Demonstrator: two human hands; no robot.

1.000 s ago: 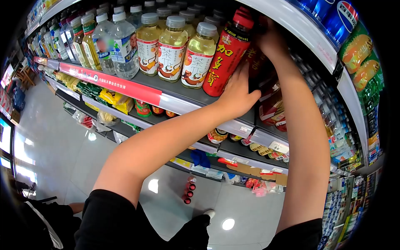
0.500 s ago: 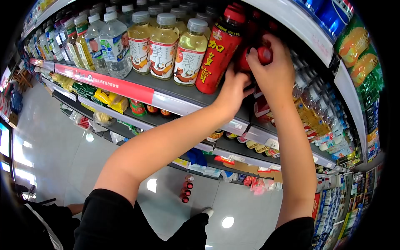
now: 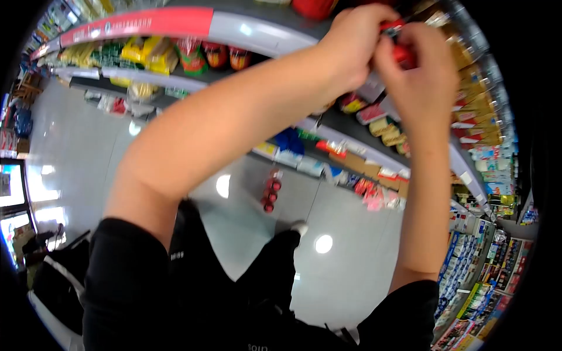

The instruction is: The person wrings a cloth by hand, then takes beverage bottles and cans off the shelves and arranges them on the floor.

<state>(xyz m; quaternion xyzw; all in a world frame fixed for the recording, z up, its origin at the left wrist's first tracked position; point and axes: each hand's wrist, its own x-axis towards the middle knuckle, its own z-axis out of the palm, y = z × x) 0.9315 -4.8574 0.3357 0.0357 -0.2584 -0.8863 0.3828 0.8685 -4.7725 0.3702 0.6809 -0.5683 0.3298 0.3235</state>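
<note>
Near the top of the head view, a red bottle (image 3: 404, 55) shows in part between my two hands, in front of the shelf edge. My right hand (image 3: 427, 73) is closed on it, thumb and fingers pinching its red part. My left hand (image 3: 354, 47) is curled around it from the other side, with its fingertips at the upper red end. Most of the bottle is hidden by the hands. On the shelf to the left stands another red bottle (image 3: 313, 7), of which only the base shows.
The shelf edge (image 3: 252, 34) with a red strip runs across the top. Lower shelves hold yellow packets (image 3: 153, 54) and several red jars (image 3: 215, 55). Several red-topped bottles (image 3: 271, 193) stand on the floor (image 3: 234, 245). A dark-clothed person (image 3: 55, 292) is at lower left.
The view has tilted down, so the shelf sits higher in it. The red bottle has come out from the dark shelf gap, and both hands now meet around it.
</note>
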